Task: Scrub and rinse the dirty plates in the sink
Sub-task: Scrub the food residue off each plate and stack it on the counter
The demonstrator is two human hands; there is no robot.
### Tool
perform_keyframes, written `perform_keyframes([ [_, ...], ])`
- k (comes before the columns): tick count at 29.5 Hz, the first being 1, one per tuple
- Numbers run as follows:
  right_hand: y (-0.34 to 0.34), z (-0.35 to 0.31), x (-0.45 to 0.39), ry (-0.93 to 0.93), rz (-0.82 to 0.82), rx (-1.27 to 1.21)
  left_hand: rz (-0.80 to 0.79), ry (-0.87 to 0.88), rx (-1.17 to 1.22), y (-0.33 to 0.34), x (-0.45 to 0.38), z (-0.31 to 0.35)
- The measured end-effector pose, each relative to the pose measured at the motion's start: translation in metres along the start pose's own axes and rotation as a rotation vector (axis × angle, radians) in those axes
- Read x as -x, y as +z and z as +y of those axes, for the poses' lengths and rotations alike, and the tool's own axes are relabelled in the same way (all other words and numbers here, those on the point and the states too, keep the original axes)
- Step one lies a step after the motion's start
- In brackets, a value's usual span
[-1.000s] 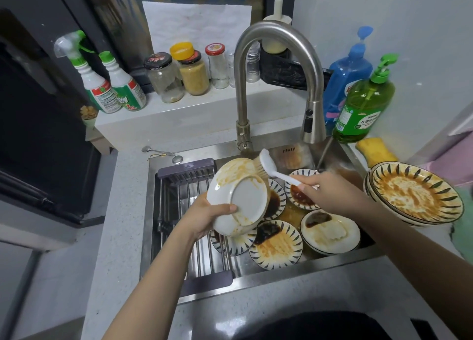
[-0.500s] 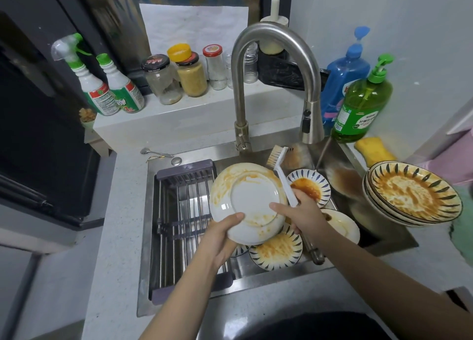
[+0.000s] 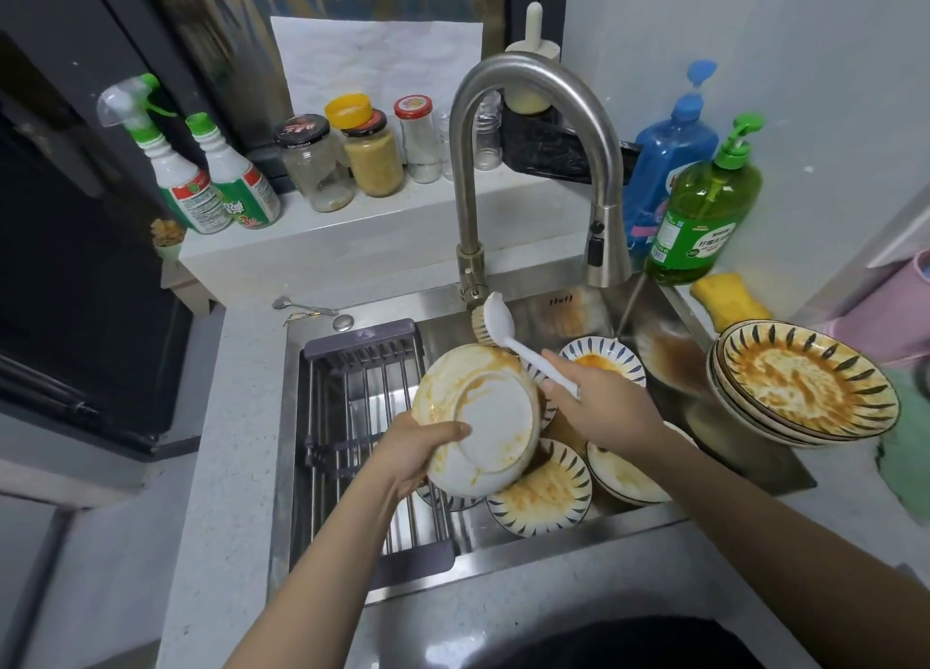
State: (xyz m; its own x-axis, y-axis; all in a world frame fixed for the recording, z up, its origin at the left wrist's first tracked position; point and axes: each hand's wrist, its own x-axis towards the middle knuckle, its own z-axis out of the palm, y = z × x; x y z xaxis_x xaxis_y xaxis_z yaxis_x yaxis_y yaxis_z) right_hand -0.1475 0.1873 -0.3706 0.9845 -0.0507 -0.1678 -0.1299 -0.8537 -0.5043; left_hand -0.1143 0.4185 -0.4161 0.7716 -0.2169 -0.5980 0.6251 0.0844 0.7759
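Pale wall [image 3: 755,24], speckled countertop [image 3: 226,417]

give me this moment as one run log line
left hand: holds stained plate underside up | right hand: grips brush, bristles at plate's far rim | sink: dirty plates remain

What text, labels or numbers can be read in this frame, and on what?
"3": white spray bottle with green cap, label; remaining print blurred.
Green pump bottle of dish soap: label characters too blurred.
Blue pump bottle: label unreadable.
Steel sink back wall: small mark, illegible.
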Motion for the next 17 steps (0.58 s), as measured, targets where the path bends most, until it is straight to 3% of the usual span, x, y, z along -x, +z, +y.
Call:
perform_keyframes([
  [4,-0.009,-0.01,0.018,-0.221,0.067,0.296,0.078,0.072,-0.096,0.001,-0.004,-0.003],
  [9,-0.023,0.006,0.008,-0.014,-0.091,0.332,0.094,0.11,-0.037,-0.003,-0.002,-0.002],
  [13,-0.02,-0.005,0.021,-0.122,-0.079,0.236,0.076,0.127,-0.09,-0.007,-0.004,0.002],
  [17,-0.029,0.002,0.01,0.021,-0.114,0.249,0.086,0.143,-0.207,-0.011,-0.004,0.001],
])
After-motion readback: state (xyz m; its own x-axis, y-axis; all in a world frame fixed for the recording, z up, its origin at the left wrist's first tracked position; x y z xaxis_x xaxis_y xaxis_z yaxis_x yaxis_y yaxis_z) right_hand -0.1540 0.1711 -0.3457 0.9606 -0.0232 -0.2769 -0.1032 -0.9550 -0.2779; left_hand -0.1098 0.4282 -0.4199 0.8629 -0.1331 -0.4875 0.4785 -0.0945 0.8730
